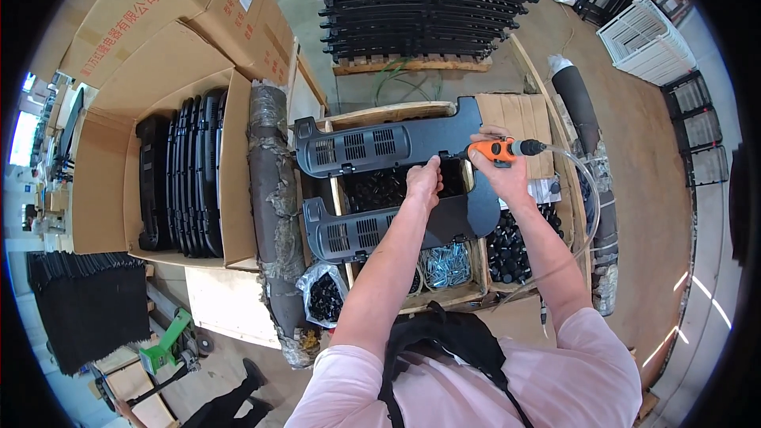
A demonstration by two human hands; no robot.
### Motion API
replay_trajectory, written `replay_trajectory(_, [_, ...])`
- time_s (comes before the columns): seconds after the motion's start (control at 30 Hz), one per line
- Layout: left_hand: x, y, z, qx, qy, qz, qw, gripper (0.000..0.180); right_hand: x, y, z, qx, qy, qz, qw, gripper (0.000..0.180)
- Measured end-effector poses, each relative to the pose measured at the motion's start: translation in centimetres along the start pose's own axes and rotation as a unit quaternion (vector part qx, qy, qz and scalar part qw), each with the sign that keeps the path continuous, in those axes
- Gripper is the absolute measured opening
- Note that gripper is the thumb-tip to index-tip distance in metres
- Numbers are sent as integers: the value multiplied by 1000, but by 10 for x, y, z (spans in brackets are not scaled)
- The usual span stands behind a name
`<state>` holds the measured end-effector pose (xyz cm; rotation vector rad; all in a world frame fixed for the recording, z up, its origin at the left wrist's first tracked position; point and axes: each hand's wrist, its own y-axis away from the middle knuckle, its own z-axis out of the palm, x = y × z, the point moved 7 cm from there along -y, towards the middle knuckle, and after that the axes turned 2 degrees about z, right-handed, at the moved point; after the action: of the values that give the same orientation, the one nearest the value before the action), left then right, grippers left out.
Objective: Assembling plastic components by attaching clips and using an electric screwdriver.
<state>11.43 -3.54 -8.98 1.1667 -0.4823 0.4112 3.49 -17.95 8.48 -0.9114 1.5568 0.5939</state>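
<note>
A dark grey plastic panel (372, 147) with vent grilles lies across a wooden tray (456, 295), bent around an opening. My left hand (424, 181) rests on the panel's inner edge beside the tool tip, its fingers pinched together. My right hand (501, 170) is wrapped around an orange pneumatic screwdriver (498, 149), whose tip points left at the panel near my left hand. A clear air hose (583, 190) runs from the tool's back end down to the right.
The tray's compartments hold silver screws (446, 263) and black plastic caps (507, 250). A bag of black parts (325, 295) sits at the tray's left. An open cardboard box (236, 174) with upright black panels stands left. Stacked black panels (416, 0) rest on a pallet ahead.
</note>
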Motion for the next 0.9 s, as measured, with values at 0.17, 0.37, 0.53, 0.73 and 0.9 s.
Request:
replay_trajectory(0.17, [4, 2, 2, 38, -40, 62, 997, 30, -5, -9, 10, -26, 68, -4, 997, 38])
replay_trajectory(0.37, [-5, -7, 7, 95, -88, 65, 989, 39, 0, -16, 6, -46, 95, -4, 994, 31])
replay_trajectory(0.53, [-12, -27, -10, 143, -129, 84, 978, 42, -9, -18, 24, -88, 65, 6, 994, 45])
replay_trajectory(0.73, [-8, -13, -4, 82, -79, 37, 993, 37, -59, -2, 9, -54, 6, -31, 998, 49])
replay_trajectory(0.9, [-4, 27, -11, -80, 110, -19, 991, 20, -60, 14, -6, -21, -61, -11, 998, 50])
